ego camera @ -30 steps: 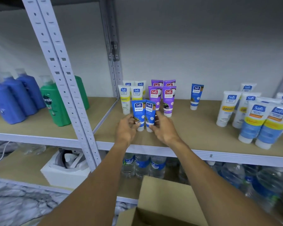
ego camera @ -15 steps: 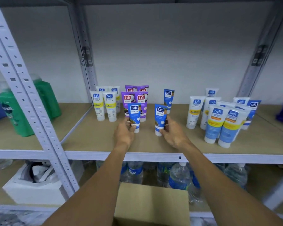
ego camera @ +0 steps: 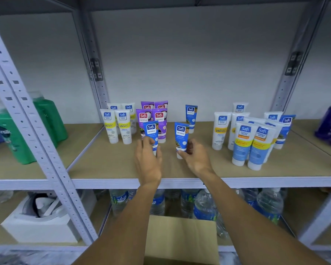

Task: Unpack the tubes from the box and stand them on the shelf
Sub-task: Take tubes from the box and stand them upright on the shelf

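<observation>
Pinches one blue tube (ego camera: 151,133) low down in the left hand (ego camera: 148,159) grip, and a second blue tube (ego camera: 181,137) near its cap in the right hand (ego camera: 196,159) grip. Holds both upright, cap down, at the shelf (ego camera: 180,169) board; cannot tell whether the caps touch it.

Risks a topple on release: narrow caps under tall bodies, so a slight tilt or a dragging finger probably tips one over. Risks a knock-on fall too, with purple tubes (ego camera: 159,119) standing close behind the left grip. Less danger behind the right grip: only a lone blue tube (ego camera: 191,115), set apart. Well off to the right of that grip, a crowded cluster of white tubes (ego camera: 252,142), some leaning.

Below both grips, toward the body, a cardboard box (ego camera: 182,238): flap up, inside hidden, so cannot tell how many tubes are in it. Down to the left of the left grip, a white box (ego camera: 40,224) with pale and dark items inside, too unclear to name.
</observation>
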